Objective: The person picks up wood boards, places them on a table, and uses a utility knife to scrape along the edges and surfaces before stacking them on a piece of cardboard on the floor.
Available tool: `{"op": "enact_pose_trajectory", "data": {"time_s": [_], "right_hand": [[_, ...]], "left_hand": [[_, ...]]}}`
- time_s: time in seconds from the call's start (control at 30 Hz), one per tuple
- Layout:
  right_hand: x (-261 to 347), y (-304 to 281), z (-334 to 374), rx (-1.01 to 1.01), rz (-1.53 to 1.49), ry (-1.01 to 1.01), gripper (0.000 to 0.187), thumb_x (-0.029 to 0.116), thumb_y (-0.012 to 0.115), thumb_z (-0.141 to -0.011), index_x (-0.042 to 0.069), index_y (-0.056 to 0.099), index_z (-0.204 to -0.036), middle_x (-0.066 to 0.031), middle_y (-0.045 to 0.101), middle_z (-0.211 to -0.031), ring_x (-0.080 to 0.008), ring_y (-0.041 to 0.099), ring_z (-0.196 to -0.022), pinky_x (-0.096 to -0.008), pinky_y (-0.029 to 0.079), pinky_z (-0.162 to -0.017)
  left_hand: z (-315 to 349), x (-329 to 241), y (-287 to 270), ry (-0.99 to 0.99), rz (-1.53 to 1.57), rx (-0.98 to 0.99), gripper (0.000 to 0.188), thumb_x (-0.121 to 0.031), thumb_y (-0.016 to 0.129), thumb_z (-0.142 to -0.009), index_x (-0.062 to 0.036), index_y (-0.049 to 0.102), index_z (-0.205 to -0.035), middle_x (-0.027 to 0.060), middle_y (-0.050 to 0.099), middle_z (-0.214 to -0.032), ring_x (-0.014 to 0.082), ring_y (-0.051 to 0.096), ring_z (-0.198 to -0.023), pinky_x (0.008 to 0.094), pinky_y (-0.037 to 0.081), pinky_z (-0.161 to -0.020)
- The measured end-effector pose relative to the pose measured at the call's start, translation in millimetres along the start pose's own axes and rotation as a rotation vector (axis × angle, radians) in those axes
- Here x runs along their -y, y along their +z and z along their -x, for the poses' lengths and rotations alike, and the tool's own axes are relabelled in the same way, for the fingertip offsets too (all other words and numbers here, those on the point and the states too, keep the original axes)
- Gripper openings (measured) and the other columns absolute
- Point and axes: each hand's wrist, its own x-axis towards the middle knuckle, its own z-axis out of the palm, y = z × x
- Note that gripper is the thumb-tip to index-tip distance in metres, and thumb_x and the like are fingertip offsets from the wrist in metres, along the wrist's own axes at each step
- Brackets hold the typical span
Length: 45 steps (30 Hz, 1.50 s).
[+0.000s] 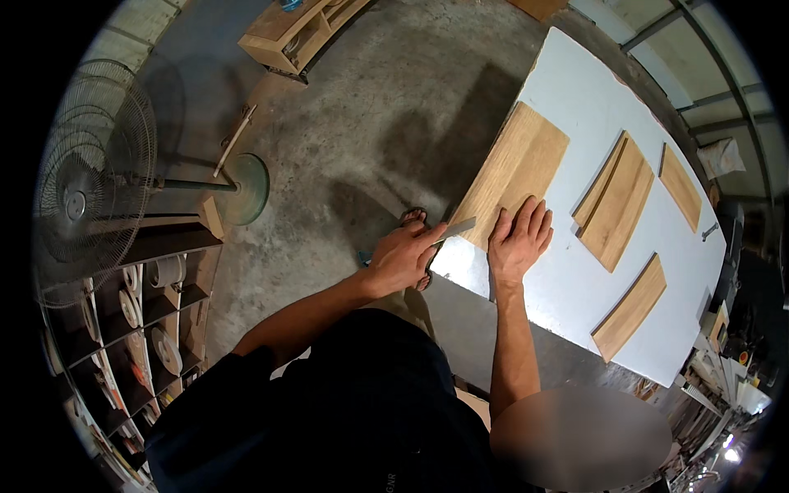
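Observation:
A flat grey file (458, 228) is pinched in my left hand (400, 256), its blade lying against the near end of a wide wooden board (518, 160). The board lies along the left edge of a white tabletop (575, 78). My right hand (519, 240) presses palm-down on the near part of that board, fingers stretched and slightly apart, holding nothing. To the right of it lie two overlapping wooden pieces (618, 209), a short board (630, 308) closer to me and a narrow board (680, 187) farther right. My fingers partly hide the file's handle end.
A standing fan (76, 204) is at the left, above a dark rack (193, 308) with rolls of abrasive-looking belts. A wooden cabinet (283, 33) stands on the concrete floor (353, 90) at the back. A small metal tool (710, 232) lies near the table's right edge. A blurred patch covers the lower right.

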Motion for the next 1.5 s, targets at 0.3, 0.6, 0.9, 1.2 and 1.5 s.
{"op": "enact_pose_trajectory", "data": {"time_s": [0.3,0.6,0.9,1.2,1.5], "right_hand": [[-1,0,-1,0.023,0.009,-0.004,0.06,0.043,0.048,-0.095,0.005,0.043,-0.141,-0.0205,0.042,-0.144,-0.0415,0.033,-0.136,-0.0543,0.02,-0.112],[1,-2,-1,0.027,0.003,-0.011,0.06,0.043,0.049,-0.095,0.005,0.044,-0.141,-0.0206,0.043,-0.143,-0.0417,0.032,-0.136,-0.0546,0.019,-0.112],[-1,1,0,-0.002,0.014,-0.012,0.057,0.04,0.049,-0.095,0.005,0.045,-0.14,-0.0201,0.044,-0.143,-0.0421,0.034,-0.135,-0.0547,0.02,-0.112],[0,-2,-1,0.021,0.016,-0.006,0.058,0.042,0.048,-0.095,0.006,0.044,-0.141,-0.0198,0.043,-0.144,-0.0417,0.033,-0.136,-0.0548,0.02,-0.112],[2,-5,-1,0.026,-0.007,-0.002,0.058,0.04,0.05,-0.095,0.005,0.045,-0.14,-0.0204,0.043,-0.144,-0.0423,0.033,-0.135,-0.055,0.019,-0.112]], "left_hand": [[0,1,-1,-0.019,0.002,0.014,0.047,-0.01,0.057,-0.089,-0.0092,0.051,-0.136,0.0144,0.061,-0.103,0.031,0.062,-0.082,0.0403,0.052,-0.069],[-23,4,-8,0.012,0.015,-0.013,0.046,-0.01,0.057,-0.088,-0.0069,0.052,-0.134,0.014,0.061,-0.107,0.0335,0.063,-0.088,0.041,0.051,-0.076],[-4,-3,-5,-0.004,0.007,0.025,0.048,-0.01,0.057,-0.089,-0.0111,0.05,-0.137,0.0159,0.061,-0.102,0.0325,0.062,-0.081,0.0393,0.052,-0.066],[-27,3,-5,-0.039,0.07,0.071,0.045,-0.011,0.055,-0.09,-0.0073,0.051,-0.135,0.0154,0.061,-0.111,0.033,0.062,-0.089,0.0404,0.051,-0.075],[-45,7,-5,0.007,0.065,0.015,0.045,-0.013,0.057,-0.089,-0.0108,0.051,-0.133,0.014,0.061,-0.099,0.0328,0.062,-0.082,0.0421,0.051,-0.068]]}}
